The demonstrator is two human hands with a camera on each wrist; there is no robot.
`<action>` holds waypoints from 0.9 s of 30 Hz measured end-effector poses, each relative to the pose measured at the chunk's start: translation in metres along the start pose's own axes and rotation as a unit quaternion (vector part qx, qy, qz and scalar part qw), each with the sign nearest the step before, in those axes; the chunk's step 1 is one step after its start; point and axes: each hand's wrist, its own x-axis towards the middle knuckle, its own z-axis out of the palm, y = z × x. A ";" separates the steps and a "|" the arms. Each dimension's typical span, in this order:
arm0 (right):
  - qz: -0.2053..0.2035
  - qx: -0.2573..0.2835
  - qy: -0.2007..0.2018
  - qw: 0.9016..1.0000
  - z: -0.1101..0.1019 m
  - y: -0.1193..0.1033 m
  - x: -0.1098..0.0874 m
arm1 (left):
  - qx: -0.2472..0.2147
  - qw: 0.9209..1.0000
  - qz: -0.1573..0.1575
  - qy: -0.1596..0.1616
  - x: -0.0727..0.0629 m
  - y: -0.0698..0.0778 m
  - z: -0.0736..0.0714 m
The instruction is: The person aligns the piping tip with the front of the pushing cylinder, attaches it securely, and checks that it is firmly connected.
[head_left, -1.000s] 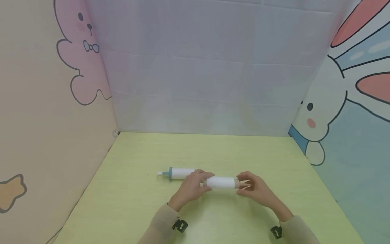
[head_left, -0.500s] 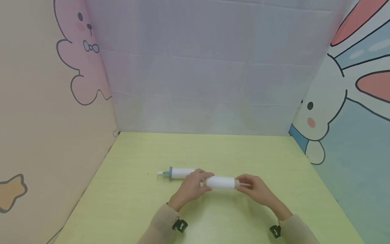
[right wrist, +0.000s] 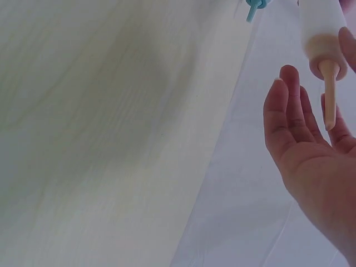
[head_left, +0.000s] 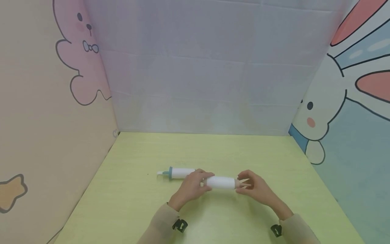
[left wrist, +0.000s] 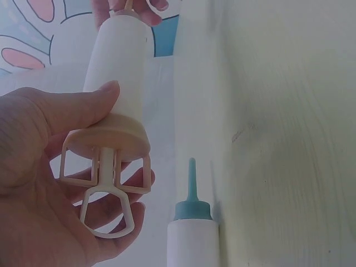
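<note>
A white syringe [head_left: 220,182] with peach-coloured ends lies across my left hand's [head_left: 192,186] grip, held above the table. In the left wrist view, the thumb presses on its barrel near the peach flange [left wrist: 111,139], and the fingers curl behind the looped handle [left wrist: 128,208]. Around its thin peach nozzle [right wrist: 330,94] are the spread fingers of my right hand [head_left: 257,189]; the thumb is near the peach cap, and whether it touches is unclear. A second white syringe [head_left: 182,173] with teal ends lies on the table behind my left hand, which partly hides it.
The pale yellow-green table [head_left: 137,210] reaches back to a whitish curtain [head_left: 195,67]. Side panels with cartoon drawings stand at left [head_left: 45,118] and right [head_left: 359,152]. A dark strap piece [head_left: 180,225] sits at the left wrist, another [head_left: 276,230] at the right.
Half a second ago my right fingers closed in around the nozzle end; now they are spread apart again, much as one second ago. The left hand and both syringes have stayed nearly still.
</note>
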 end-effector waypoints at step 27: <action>0.000 -0.012 -0.019 1.000 -0.007 0.007 0.000 | 0.015 1.000 0.021 0.011 0.006 0.007 0.008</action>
